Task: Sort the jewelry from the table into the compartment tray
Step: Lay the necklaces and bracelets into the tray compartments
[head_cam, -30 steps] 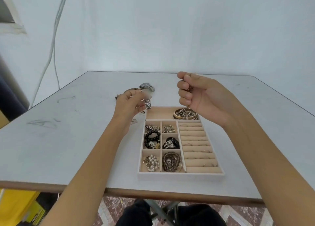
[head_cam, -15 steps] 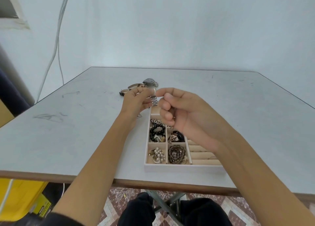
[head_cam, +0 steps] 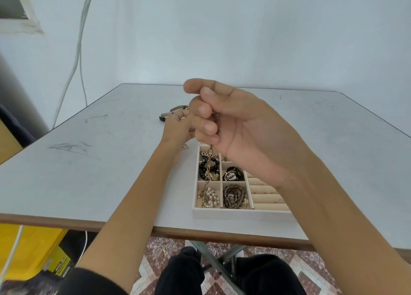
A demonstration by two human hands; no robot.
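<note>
Above the compartment tray (head_cam: pixel 240 213) on the table (head_cam: pixel 111 172), the right hand (head_cam: pixel 240 125) is clenching its fingers (head_cam: pixel 204 125) round a gold chain (head_cam: pixel 209 168), which is dangling over the left compartments. Lowering it slowly should be letting it coil into one compartment. I cannot tell what the left hand (head_cam: pixel 175 125) is grasping.

both forearms are bare from elbow to wrist, up to the left hand (head_cam: pixel 178 125) and the right hand (head_cam: pixel 235 125). a dark sleeve (head_cam: pixel 95 281) ends at the left elbow, below the near edge of the table (head_cam: pixel 111 172). black trousers (head_cam: pixel 182 272) cover both knees under that same edge.
</note>
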